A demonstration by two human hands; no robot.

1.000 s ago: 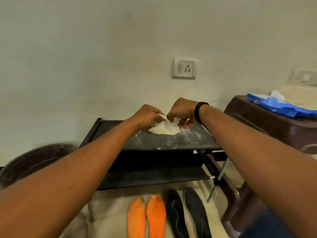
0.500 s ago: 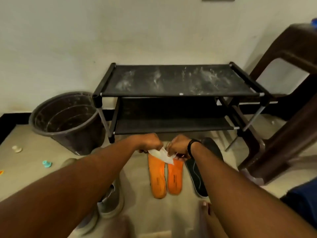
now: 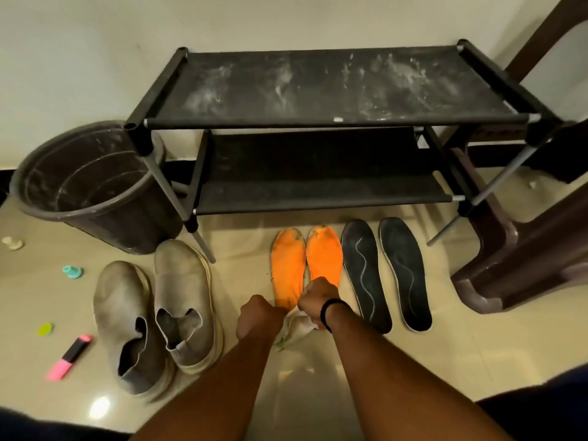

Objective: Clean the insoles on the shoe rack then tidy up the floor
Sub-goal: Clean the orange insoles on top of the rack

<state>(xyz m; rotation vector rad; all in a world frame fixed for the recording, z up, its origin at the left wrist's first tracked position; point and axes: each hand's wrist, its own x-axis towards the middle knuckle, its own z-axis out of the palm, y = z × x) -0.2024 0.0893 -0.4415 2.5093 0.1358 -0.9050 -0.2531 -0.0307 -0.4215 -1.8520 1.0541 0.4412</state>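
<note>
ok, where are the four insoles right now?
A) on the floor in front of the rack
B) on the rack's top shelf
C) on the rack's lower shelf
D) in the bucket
A: the orange insoles and the black insoles lie side by side on the floor in front of the shoe rack, whose shelves hold no insoles; the part of the bucket that shows holds none.

Shoe rack (image 3: pixel 321 119) against wall; bucket (image 3: pixel 86 186) at its left. On floor before rack, left to right: shoes (image 3: pixel 156 313), two insole pairs (image 3: pixel 346 268). Marker (image 3: pixel 68 358) left of shoes.
</note>
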